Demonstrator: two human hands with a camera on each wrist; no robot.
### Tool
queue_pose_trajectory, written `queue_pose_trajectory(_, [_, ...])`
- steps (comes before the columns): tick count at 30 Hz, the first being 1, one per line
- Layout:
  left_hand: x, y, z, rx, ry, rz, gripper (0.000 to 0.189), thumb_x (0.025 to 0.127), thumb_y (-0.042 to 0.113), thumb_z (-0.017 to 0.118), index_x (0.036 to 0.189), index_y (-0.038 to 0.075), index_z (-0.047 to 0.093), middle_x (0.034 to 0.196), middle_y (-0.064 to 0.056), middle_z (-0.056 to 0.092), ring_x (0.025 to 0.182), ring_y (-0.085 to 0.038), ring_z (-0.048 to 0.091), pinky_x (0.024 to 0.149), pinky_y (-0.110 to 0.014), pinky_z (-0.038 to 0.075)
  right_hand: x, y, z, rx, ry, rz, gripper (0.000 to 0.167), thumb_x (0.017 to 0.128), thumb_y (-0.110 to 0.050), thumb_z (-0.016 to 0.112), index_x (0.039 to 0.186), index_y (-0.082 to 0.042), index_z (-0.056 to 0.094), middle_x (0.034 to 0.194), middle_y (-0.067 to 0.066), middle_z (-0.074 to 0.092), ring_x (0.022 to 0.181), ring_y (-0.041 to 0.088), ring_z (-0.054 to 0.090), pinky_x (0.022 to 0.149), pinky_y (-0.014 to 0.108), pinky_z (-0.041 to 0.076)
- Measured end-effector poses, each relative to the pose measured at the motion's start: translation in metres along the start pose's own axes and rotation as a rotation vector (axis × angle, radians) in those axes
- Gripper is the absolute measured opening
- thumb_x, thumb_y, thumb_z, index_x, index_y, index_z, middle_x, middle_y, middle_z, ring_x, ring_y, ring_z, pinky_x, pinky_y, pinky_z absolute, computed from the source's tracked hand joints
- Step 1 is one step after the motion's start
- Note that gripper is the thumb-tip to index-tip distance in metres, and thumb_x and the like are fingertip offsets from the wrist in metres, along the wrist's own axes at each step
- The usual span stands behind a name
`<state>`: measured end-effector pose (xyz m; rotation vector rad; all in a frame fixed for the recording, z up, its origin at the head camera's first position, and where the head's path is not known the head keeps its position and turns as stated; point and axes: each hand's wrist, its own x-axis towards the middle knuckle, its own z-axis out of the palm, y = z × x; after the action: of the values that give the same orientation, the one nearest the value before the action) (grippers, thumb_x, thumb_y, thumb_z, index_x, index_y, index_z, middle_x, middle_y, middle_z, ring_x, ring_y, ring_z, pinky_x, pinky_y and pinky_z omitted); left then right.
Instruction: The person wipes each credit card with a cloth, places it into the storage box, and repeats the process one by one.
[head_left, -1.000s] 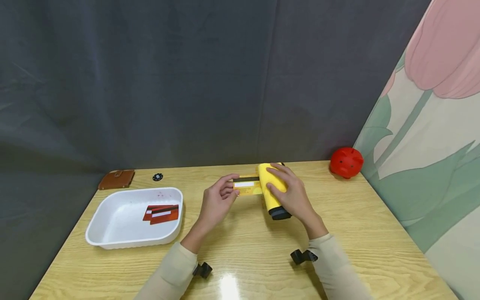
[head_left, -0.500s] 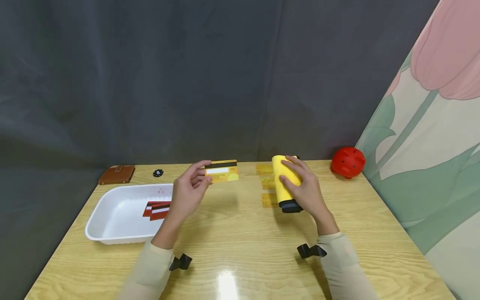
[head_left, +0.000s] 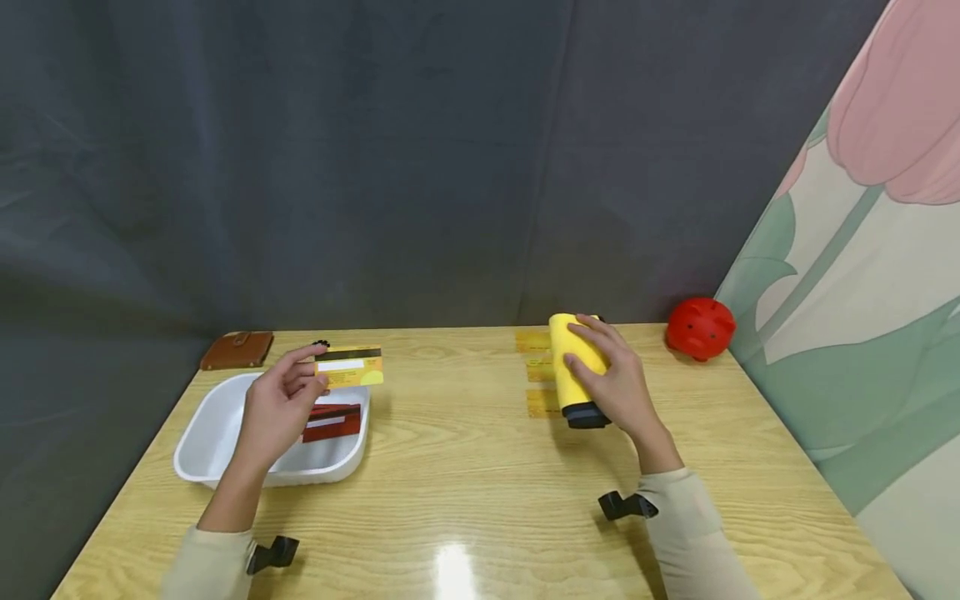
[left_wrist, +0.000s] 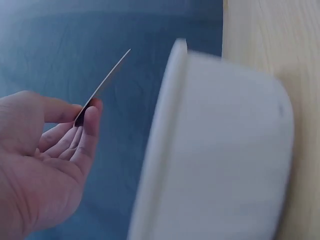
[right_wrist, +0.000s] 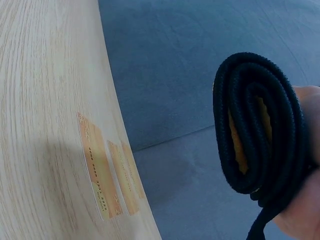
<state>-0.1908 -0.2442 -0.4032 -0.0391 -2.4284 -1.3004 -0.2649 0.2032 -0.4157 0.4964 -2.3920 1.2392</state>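
My left hand (head_left: 281,408) pinches a yellow bank card (head_left: 349,367) by its left end, between thumb and fingers, above the white plastic tub (head_left: 197,446). The card shows its dark stripe and white strip in the head view and stands edge-on in the left wrist view. Inside the tub lie red cards (head_left: 332,423), partly hidden by the hand. My right hand (head_left: 615,379) grips a rolled yellow cloth (head_left: 573,362) with a dark border; its coiled dark end (right_wrist: 260,125) faces the right wrist camera. Several yellow cards (right_wrist: 99,167) lie on the table left of the roll.
A brown wallet (head_left: 237,350) lies at the back left, with a black chip (head_left: 321,342) partly hidden behind the left hand. The red piggy bank (head_left: 701,329) stands at the back right. A dark curtain (head_left: 420,183) closes off the table's far edge.
My left hand has drawn the yellow bank card away from the roll and carried it left over the tub. The right hand and cloth shifted slightly right, uncovering the cards on the table.
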Motion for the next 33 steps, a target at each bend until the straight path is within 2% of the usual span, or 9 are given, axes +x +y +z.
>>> queue_pose_trajectory(5, [-0.002, -0.021, -0.017, 0.094, -0.007, -0.072, 0.034, 0.099, 0.012, 0.064, 0.133, 0.012, 0.066, 0.102, -0.015, 0.076, 0.079, 0.004, 0.067, 0.07, -0.009, 0.051, -0.001, 0.0, -0.001, -0.002, -0.006, 0.01, 0.045, 0.092, -0.014, 0.077, 0.136, -0.014, 0.068, 0.152, 0.006, 0.056, 0.15, 0.035, 0.042, 0.101, 0.002, 0.033])
queue_pose_trajectory(11, [0.0, -0.035, -0.027, 0.144, -0.028, -0.103, 0.031, 0.099, 0.011, 0.063, 0.13, 0.008, 0.066, 0.106, -0.018, 0.076, 0.078, 0.013, 0.063, 0.071, -0.006, 0.049, -0.001, 0.001, -0.002, 0.006, 0.002, -0.001, 0.044, 0.092, -0.013, 0.077, 0.136, -0.014, 0.068, 0.152, 0.006, 0.056, 0.15, 0.035, 0.042, 0.101, 0.001, 0.034])
queue_pose_trajectory(14, [0.003, -0.039, -0.027, 0.159, -0.072, -0.134, 0.031, 0.099, 0.011, 0.063, 0.129, 0.007, 0.066, 0.109, -0.018, 0.076, 0.079, 0.014, 0.062, 0.07, -0.009, 0.051, -0.002, 0.001, -0.002, 0.007, 0.004, -0.004, 0.044, 0.092, -0.013, 0.077, 0.135, -0.014, 0.068, 0.151, 0.006, 0.057, 0.149, 0.036, 0.043, 0.101, 0.001, 0.034])
queue_pose_trajectory(19, [0.006, -0.046, -0.023, 0.171, -0.15, -0.166, 0.032, 0.096, 0.007, 0.062, 0.127, 0.005, 0.066, 0.111, -0.019, 0.076, 0.083, 0.007, 0.064, 0.069, -0.014, 0.055, -0.002, 0.001, -0.002, 0.005, 0.003, -0.003, 0.044, 0.092, -0.013, 0.078, 0.135, -0.014, 0.068, 0.152, 0.006, 0.056, 0.149, 0.036, 0.043, 0.101, 0.001, 0.033])
queue_pose_trajectory(25, [0.005, -0.051, -0.017, 0.102, -0.258, -0.154, 0.032, 0.099, 0.004, 0.059, 0.131, 0.002, 0.063, 0.112, -0.022, 0.073, 0.086, -0.016, 0.075, 0.073, -0.029, 0.063, -0.001, 0.0, -0.001, 0.0, -0.003, 0.001, 0.044, 0.092, -0.013, 0.077, 0.136, -0.014, 0.068, 0.152, 0.006, 0.057, 0.149, 0.035, 0.043, 0.102, 0.002, 0.033])
queue_pose_trajectory(27, [0.004, -0.052, -0.015, 0.083, -0.276, -0.148, 0.031, 0.101, 0.004, 0.057, 0.131, 0.002, 0.063, 0.112, -0.022, 0.072, 0.087, -0.021, 0.076, 0.075, -0.031, 0.063, -0.001, 0.0, -0.001, 0.002, -0.007, 0.001, 0.044, 0.092, -0.014, 0.077, 0.136, -0.014, 0.068, 0.152, 0.006, 0.056, 0.149, 0.035, 0.043, 0.102, 0.002, 0.032])
queue_pose_trajectory(33, [0.003, -0.052, -0.012, 0.074, -0.319, -0.13, 0.03, 0.108, 0.012, 0.05, 0.134, 0.001, 0.063, 0.106, -0.018, 0.072, 0.09, -0.017, 0.074, 0.08, -0.028, 0.062, -0.001, 0.001, -0.001, 0.001, -0.011, -0.001, 0.044, 0.092, -0.013, 0.077, 0.136, -0.013, 0.068, 0.152, 0.006, 0.056, 0.149, 0.035, 0.043, 0.102, 0.002, 0.033])
